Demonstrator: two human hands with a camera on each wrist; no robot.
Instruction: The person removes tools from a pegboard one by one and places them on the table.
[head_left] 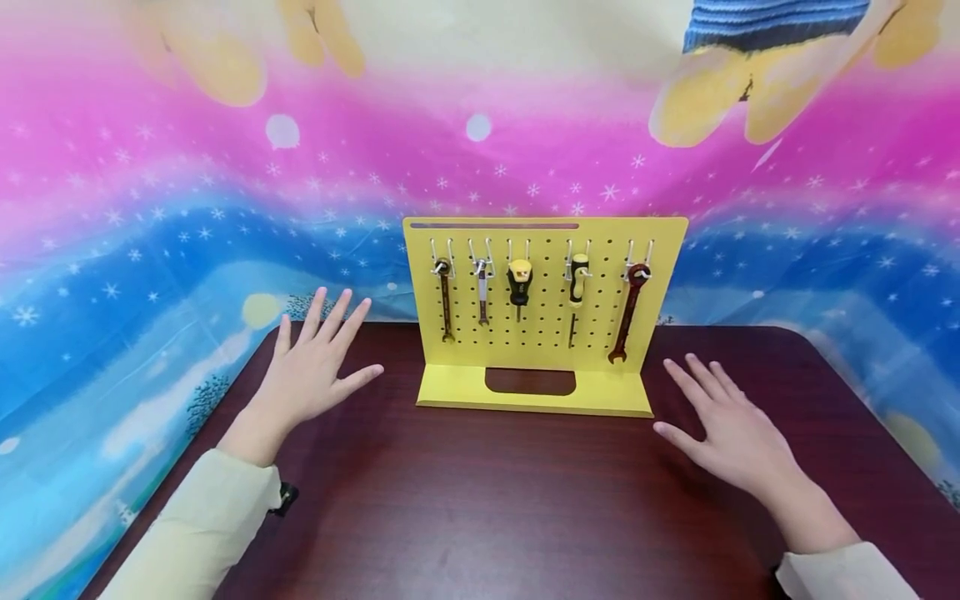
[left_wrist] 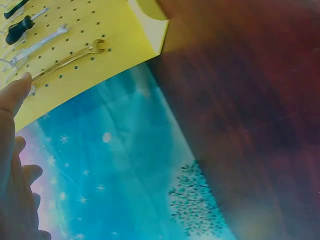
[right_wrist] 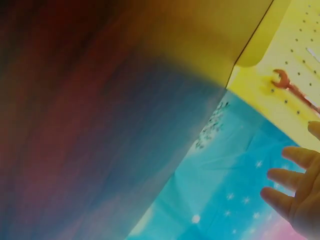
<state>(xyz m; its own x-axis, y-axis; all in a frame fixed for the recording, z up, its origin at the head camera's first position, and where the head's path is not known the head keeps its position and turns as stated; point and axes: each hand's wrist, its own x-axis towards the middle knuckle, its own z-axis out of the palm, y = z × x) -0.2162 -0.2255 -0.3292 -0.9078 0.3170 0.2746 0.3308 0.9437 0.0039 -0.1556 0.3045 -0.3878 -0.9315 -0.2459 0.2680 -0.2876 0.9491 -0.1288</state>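
A yellow pegboard (head_left: 540, 350) stands on the dark wooden table, with tools hanging from its metal hooks. From left to right hang a wrench (head_left: 446, 304), a smaller silver wrench (head_left: 482, 296), a stubby black-and-yellow screwdriver (head_left: 519, 282), a longer screwdriver (head_left: 577, 283) and a large reddish wrench (head_left: 628, 315). My left hand (head_left: 311, 371), fingers spread and straight, is to the left of the board and holds nothing. To the board's right, my right hand (head_left: 731, 433) is likewise spread and holds nothing. Both hands are apart from the tools.
The table top (head_left: 480, 492) stretches in front of the board and to both sides. Behind it hangs a pink and blue snowflake cloth (head_left: 345, 192), which also runs along the table's left and right edges. A dark band (head_left: 285, 498) shows at the left cuff.
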